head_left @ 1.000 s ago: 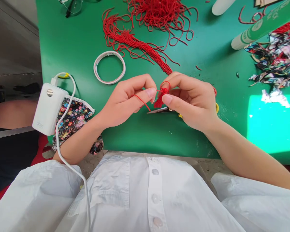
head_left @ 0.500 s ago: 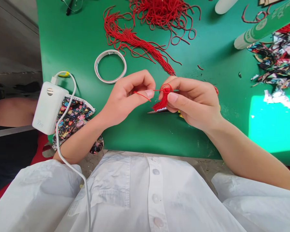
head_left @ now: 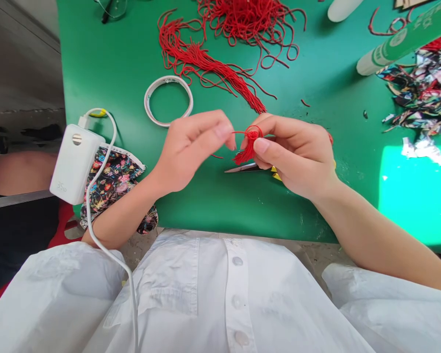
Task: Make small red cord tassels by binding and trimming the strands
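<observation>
Pinching a tassel (head_left: 245,153), the right hand (head_left: 297,154) hangs over scissors (head_left: 238,169) on the bench (head_left: 206,211); the left hand (head_left: 193,152), slightly blurred, seems to grip the cord (head_left: 238,132).

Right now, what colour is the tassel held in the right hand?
Red. The tassel in the right hand shows in the head view, the only one.

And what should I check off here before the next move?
1. Right hand pinching red tassel: ok, held near its top.
2. Left hand gripping red cord: cannot tell, cord reaches it, pinch unclear.
3. Loop drawn snug: not ok, stands open at the tassel's top.
4. Scissors held by right hand: cannot tell, handles mostly hidden.
5. White cable clear of left forearm: not ok, crosses in front.
</observation>
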{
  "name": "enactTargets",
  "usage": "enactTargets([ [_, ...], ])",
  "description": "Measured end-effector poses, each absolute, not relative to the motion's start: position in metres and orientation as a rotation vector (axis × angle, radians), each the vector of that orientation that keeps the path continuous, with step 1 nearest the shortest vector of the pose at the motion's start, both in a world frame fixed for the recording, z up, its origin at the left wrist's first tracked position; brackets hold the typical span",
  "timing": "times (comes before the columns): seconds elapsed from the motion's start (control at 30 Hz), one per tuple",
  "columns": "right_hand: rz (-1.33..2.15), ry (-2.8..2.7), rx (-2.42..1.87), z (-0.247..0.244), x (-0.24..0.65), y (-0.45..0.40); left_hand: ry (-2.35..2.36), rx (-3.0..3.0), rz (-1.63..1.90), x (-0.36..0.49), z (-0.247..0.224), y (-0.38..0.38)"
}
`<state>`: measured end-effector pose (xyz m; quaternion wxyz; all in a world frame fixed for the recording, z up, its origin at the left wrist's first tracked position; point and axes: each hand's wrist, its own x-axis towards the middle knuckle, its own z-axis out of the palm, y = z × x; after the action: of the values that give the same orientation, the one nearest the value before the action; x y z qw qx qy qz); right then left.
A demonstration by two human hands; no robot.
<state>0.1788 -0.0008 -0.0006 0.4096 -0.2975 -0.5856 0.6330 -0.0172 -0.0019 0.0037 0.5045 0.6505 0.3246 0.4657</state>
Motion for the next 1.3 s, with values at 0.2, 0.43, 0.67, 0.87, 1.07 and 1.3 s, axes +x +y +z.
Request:
enactTargets([
  [0.2,1.322,-1.755,-0.824,-0.002,0.180,0.000,0.928,1.462,0.915,-0.011,0.012,-0.012],
  [0.43,1.095,-1.844,-0.955,-0.006,0.179,-0.001,1.059,1.554,0.984,-0.008,0.011,-0.011],
  [0.67,1.164,-1.754,-0.986,0.000,0.178,-0.003,1.089,1.522,1.085,-0.006,0.009,-0.007],
  [0.87,1.840,-1.359,-0.685,-0.001,0.179,0.003,0.959,1.439,1.086,-0.007,0.003,-0.002],
  [1.07,2.132,-1.218,-0.646,-0.001,0.181,0.006,0.961,1.466,1.068,-0.006,0.006,-0.006],
  [1.3,2.202,-1.214,-0.580,0.000,0.182,0.006,1.009,1.601,1.132,-0.005,0.007,-0.008],
])
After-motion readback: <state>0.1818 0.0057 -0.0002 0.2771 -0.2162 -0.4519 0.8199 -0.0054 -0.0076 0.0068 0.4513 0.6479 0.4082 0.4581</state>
